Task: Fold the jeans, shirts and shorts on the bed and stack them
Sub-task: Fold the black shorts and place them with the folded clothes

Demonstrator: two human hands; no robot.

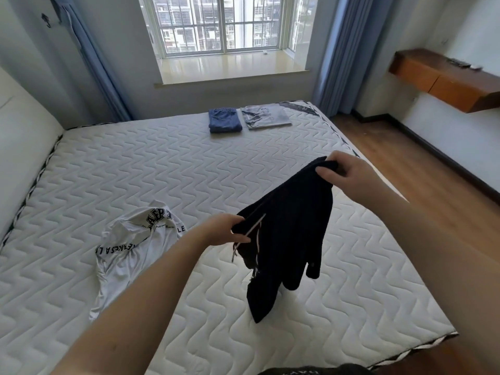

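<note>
Black shorts (286, 228) with a white drawstring hang in the air over the near right part of the mattress (162, 169). My left hand (224, 230) pinches one end of the waistband, and my right hand (342, 171) grips the other end, higher and farther away. The lower hem of the shorts touches the mattress. A crumpled white shirt (135, 247) with black lettering lies at the near left. At the far edge of the bed, folded blue jeans (224, 120) lie beside a folded grey shirt (265, 116).
The bed's white padded headboard (24, 125) runs along the left. Wooden floor (422, 169) lies to the right, with a wall-mounted wooden shelf (446, 79) above it. A window (216, 25) with blue curtains is behind the bed.
</note>
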